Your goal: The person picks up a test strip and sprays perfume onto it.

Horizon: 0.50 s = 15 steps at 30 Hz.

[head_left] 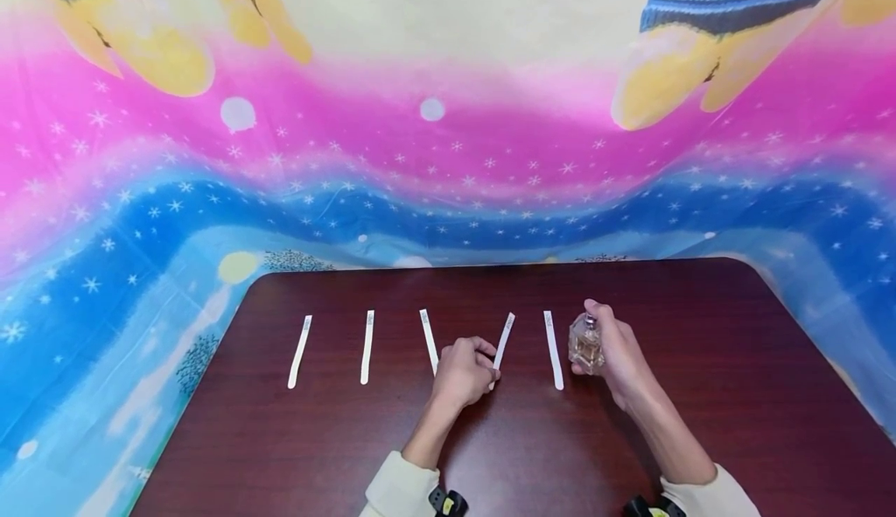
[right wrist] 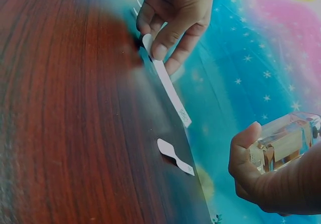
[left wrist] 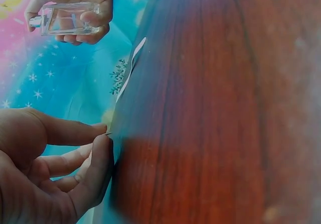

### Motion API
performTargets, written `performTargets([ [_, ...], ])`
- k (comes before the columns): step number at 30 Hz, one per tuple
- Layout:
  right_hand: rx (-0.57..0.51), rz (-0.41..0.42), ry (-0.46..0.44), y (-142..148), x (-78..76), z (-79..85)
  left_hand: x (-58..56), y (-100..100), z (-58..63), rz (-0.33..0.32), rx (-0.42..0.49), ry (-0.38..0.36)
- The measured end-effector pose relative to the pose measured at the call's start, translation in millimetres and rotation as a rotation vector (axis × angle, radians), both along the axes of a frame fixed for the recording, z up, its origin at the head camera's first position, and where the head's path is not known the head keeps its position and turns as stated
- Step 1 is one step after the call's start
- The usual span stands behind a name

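Note:
My left hand (head_left: 462, 373) pinches the near end of a white paper test strip (head_left: 504, 337) between thumb and fingertips. In the right wrist view this strip (right wrist: 170, 91) slants out from the fingers, small print at its far end. My right hand (head_left: 625, 358) grips a clear glass perfume bottle (head_left: 584, 344) with pale amber liquid, its thumb up by the silver sprayer top. The bottle is held just right of another paper strip (head_left: 553, 350). Part of a third strip (head_left: 428, 336) is hidden behind my left hand.
Two more white strips (head_left: 299, 352) lie apart on the left side of the dark red-brown wooden table (head_left: 315, 455). A colourful printed cloth (head_left: 448, 151) hangs behind the table's far edge and around its sides.

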State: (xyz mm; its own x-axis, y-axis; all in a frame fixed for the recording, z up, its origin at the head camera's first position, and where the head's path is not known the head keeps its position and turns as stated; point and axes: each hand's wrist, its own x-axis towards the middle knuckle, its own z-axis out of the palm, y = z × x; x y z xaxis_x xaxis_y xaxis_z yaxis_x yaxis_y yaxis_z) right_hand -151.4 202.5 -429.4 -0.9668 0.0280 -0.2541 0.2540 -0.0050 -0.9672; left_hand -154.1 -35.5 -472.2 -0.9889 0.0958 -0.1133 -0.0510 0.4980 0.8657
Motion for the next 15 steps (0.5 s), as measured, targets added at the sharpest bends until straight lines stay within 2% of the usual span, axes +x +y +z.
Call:
performTargets([
  [7,0.002,0.004,-0.008,1.1,-1.9,-2.2,2.7,-0.2,-3.1,-0.012,0.126,-0.041],
  [15,-0.007,-0.012,-0.024,4.1,-3.8,-3.6,5.0,4.4,-3.4,-0.039,0.319,-0.084],
])
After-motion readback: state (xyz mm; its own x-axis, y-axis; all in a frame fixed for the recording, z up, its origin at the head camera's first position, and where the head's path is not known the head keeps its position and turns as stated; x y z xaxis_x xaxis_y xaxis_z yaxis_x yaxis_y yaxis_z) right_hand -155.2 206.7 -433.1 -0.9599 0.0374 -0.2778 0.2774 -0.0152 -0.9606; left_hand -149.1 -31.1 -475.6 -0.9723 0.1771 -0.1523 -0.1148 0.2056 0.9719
